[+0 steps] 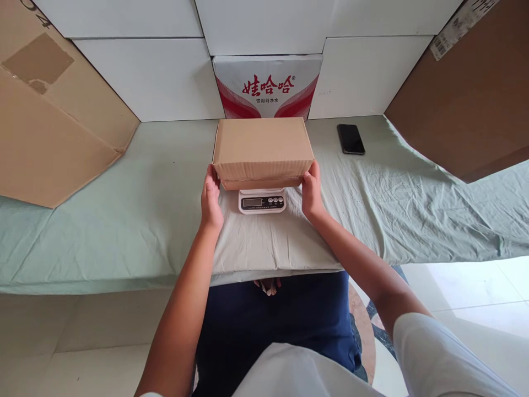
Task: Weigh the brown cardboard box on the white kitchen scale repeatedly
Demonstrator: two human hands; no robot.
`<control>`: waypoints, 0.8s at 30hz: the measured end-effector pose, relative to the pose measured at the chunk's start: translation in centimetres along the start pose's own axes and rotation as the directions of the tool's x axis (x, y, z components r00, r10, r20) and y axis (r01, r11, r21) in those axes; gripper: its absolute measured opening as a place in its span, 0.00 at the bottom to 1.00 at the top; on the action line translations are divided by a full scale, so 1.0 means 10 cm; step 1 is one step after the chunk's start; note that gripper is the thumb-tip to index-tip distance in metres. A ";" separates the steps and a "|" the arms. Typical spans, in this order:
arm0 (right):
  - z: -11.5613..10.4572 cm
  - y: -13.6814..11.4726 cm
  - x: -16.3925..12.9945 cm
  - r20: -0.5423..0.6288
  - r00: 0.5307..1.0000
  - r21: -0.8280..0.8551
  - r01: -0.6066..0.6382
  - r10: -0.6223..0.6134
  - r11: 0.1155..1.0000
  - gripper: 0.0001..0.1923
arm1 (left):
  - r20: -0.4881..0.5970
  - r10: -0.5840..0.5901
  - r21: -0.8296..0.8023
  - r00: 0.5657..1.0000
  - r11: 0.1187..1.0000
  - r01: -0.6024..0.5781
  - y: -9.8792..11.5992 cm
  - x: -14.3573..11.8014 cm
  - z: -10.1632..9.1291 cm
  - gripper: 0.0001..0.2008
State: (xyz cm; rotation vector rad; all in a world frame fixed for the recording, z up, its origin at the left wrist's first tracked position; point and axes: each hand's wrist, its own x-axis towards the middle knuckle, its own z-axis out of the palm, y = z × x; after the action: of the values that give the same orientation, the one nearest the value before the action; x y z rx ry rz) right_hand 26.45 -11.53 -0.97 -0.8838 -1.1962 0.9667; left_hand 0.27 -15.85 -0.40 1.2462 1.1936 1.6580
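A closed brown cardboard box (264,140) is held between my two hands at the middle of the table. My left hand (211,196) presses its left side near the front corner, the fingers partly hidden behind it. On the right side, my right hand (312,190) grips the other front corner, thumb toward the front face. Directly under the box is a white digital scale (262,202); its display and buttons show in front, while its platform is hidden. Whether the box rests fully on the scale I cannot tell.
A black phone (351,139) lies right of the box on the green cloth (165,220). Behind the box stands a white and red printed carton (268,82) against white panels (144,77). Large cardboard sheets flank the table at left (61,121) and right (467,105).
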 end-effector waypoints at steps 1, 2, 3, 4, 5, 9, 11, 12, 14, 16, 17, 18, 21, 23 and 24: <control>0.00 0.00 0.00 -0.002 1.000 0.000 -0.002 0.002 1.000 0.32 | -0.003 -0.004 -0.004 1.000 1.000 0.004 0.00 0.00 0.00 0.45; 0.00 0.00 0.00 -0.001 1.000 0.000 -0.001 0.001 1.000 0.32 | -0.005 -0.007 -0.010 1.000 1.000 0.007 0.01 0.00 0.00 0.45; 0.01 -0.01 -0.01 0.004 1.000 -0.002 0.002 -0.002 1.000 0.32 | -0.003 -0.008 -0.015 1.000 1.000 0.008 0.01 0.00 0.01 0.46; 0.01 -0.01 -0.01 0.009 1.000 -0.004 0.005 -0.005 1.000 0.31 | 0.002 -0.008 -0.018 1.000 1.000 0.008 0.02 0.00 0.01 0.46; 0.00 -0.02 -0.01 0.016 1.000 -0.006 0.007 -0.007 1.000 0.31 | 0.009 -0.007 -0.018 1.000 1.000 0.007 0.02 0.00 0.01 0.45; -0.01 -0.03 -0.01 0.016 1.000 -0.003 -0.001 0.001 1.000 0.30 | 0.036 -0.006 0.003 0.999 1.000 0.006 0.04 -0.01 0.02 0.43; -0.02 -0.02 0.00 0.012 1.000 -0.008 -0.005 0.005 1.000 0.31 | 0.040 -0.007 0.008 0.999 1.000 0.006 0.04 -0.01 0.02 0.44; -0.02 -0.01 0.00 0.012 1.000 -0.016 -0.004 0.004 1.000 0.32 | 0.041 -0.008 0.008 0.999 1.000 0.008 0.03 -0.01 0.02 0.44; -0.02 0.00 0.01 0.012 1.000 -0.032 0.002 -0.001 0.999 0.32 | 0.042 -0.012 0.002 0.999 1.000 0.012 0.02 0.00 0.01 0.45; -0.02 0.01 0.01 0.011 1.000 -0.039 0.007 -0.006 0.999 0.32 | 0.040 -0.016 -0.003 0.999 1.000 0.016 0.01 0.01 0.01 0.45; -0.02 0.01 0.01 0.011 1.000 -0.036 0.007 -0.006 0.999 0.31 | 0.043 -0.015 -0.006 0.999 1.000 0.015 0.01 0.01 0.01 0.45; -0.02 0.00 0.01 0.013 1.000 -0.031 0.005 -0.005 0.999 0.30 | 0.045 -0.012 -0.009 0.999 1.000 0.013 0.01 0.01 0.01 0.45; -0.01 -0.01 0.00 0.014 1.000 -0.029 0.003 -0.003 1.000 0.28 | 0.053 -0.004 -0.018 0.999 1.000 0.005 0.03 0.01 0.02 0.44; -0.01 -0.02 0.00 0.010 1.000 -0.038 0.003 -0.002 0.999 0.28 | 0.060 -0.003 -0.015 0.998 1.000 0.004 0.04 0.00 0.02 0.43; 0.00 -0.03 0.00 0.007 1.000 -0.039 0.001 -0.001 0.999 0.28 | 0.065 -0.005 -0.011 0.998 1.000 0.006 0.04 0.00 0.02 0.43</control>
State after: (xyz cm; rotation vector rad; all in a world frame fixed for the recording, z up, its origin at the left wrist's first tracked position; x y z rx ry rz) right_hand 26.54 -11.63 -0.70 -0.9111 -1.2244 0.9490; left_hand 0.48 -15.91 0.00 1.2796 1.1463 1.6058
